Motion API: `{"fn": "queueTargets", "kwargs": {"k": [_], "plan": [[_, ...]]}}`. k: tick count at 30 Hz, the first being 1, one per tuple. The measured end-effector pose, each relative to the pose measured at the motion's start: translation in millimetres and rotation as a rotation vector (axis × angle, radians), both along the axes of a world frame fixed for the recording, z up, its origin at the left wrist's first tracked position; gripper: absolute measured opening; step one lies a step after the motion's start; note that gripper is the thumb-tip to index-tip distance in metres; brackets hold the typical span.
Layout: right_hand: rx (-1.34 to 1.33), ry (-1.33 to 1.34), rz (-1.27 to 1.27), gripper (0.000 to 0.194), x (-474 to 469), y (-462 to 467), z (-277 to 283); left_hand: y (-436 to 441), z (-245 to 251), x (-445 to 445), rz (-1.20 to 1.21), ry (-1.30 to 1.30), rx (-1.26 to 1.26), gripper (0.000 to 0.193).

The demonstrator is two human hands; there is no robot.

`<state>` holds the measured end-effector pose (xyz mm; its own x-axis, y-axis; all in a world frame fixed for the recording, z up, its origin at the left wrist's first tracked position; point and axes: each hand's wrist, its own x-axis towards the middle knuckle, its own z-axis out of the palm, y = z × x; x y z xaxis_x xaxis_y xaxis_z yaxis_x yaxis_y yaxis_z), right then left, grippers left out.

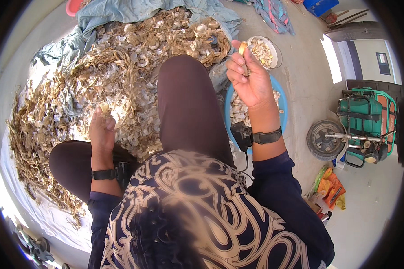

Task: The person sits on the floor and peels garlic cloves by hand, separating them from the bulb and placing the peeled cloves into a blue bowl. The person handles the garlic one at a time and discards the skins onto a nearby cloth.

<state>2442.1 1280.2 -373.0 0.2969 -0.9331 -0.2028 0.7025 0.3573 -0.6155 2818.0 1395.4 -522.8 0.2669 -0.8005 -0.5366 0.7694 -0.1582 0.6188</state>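
My left hand (102, 129) is raised over the heap of garlic husks, its fingertips pinching a dry, pale garlic root end (105, 109). My right hand (250, 80) is lifted on the other side of my raised knee. Its fingers close around a small tool with a yellowish end (242, 48); the rest is mostly hidden by the fingers, so its kind is unclear. Below that hand, a blue plastic basin (283, 104) holds loose garlic cloves (239, 109). Just beyond the fingertips stands a white bucket (275, 55) of cloves with a wire handle.
Garlic heads (201, 28), dry stalks and papery skins cover a wide heap (121, 77) in front and left. A blue-grey cloth (128, 11) lies along its far edge. To the right are a green wheeled vehicle (360, 114) and orange plastic bags (331, 188).
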Motion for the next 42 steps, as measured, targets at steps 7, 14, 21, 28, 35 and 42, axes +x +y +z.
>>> {"fn": "queueTargets", "kwargs": {"k": [7, 14, 21, 28, 35, 42], "plan": [[0.382, -0.023, -0.586, 0.033, -124, 36, -77, 3, -22, 9, -0.017, -0.003, 0.070, 0.017], [0.511, -0.178, -0.903, 0.019, -212, 66, -128, 3, -41, 21, -0.023, 0.081, 0.090, 0.024], [0.535, -0.117, -1.110, 0.026, -249, 71, -134, 1, -45, 21, -0.043, 0.082, 0.113, 0.025], [0.498, -0.060, -0.974, 0.031, -218, 69, -135, 2, -48, 21, -0.037, 0.100, 0.121, 0.023], [0.411, -0.140, -0.830, 0.019, -231, 71, -147, 2, -39, 16, -0.016, 0.075, 0.131, 0.021], [0.473, 0.096, -0.999, 0.042, -251, 62, -147, 3, -40, 16, -0.019, 0.085, 0.130, 0.018]]}}
